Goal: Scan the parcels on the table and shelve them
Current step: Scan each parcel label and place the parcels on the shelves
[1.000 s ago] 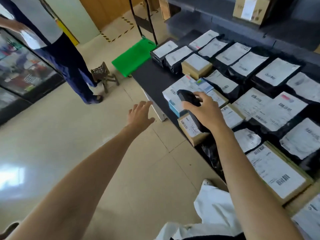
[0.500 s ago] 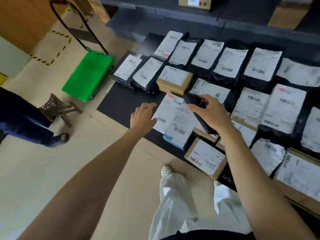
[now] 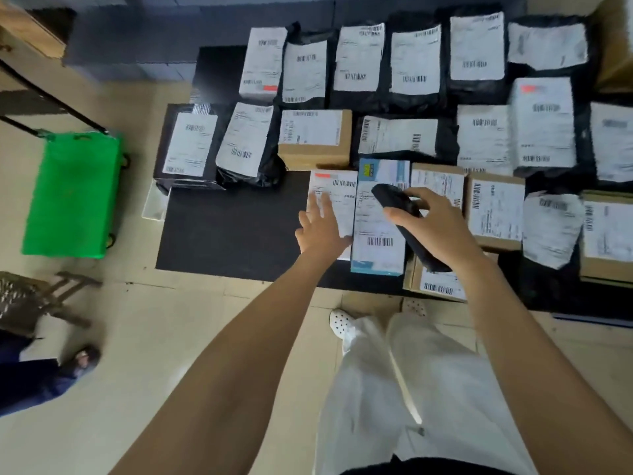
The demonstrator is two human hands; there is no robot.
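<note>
As left hand (image 3: 320,231) touches parcel (image 3: 339,195), bare table (image 3: 233,231) lies leftward.

The left hand (image 3: 320,231) lay flat on a white-labelled parcel (image 3: 339,197) on the table (image 3: 233,231); the right hand (image 3: 438,231) gripped a black scanner (image 3: 390,198).

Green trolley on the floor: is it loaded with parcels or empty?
Empty. The green trolley shows a bare green deck from edge to edge, with no parcel on it.
</note>
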